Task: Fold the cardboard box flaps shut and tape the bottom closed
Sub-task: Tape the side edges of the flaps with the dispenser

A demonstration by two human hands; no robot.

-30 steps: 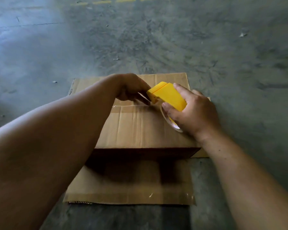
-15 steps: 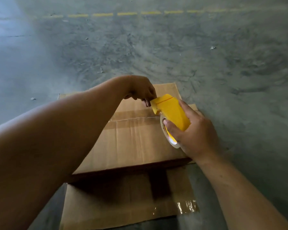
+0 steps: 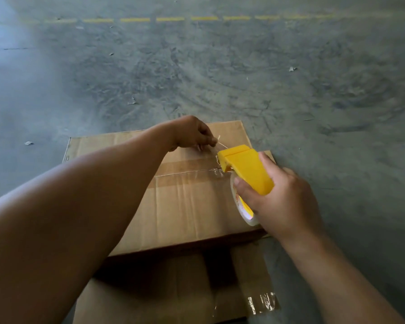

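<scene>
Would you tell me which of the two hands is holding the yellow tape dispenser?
The right hand grips the yellow tape dispenser; the left hand only pinches the tape end.

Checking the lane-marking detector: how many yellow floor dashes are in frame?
About 9 yellow dashes, one row across the far floor, left to right; the end ones are faded, so the count is uncertain.

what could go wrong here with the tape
1. The left hand pinches the free end of clear tape in the air, above the cardboard box; loose tape like that might fold and stick to itself.
2. The right hand holds the yellow tape dispenser near the box's right edge; laid off the flap seam, the strip may not hold both flaps.
3. The left fingers sit close to the dispenser's front, where a cutter may be.
</scene>
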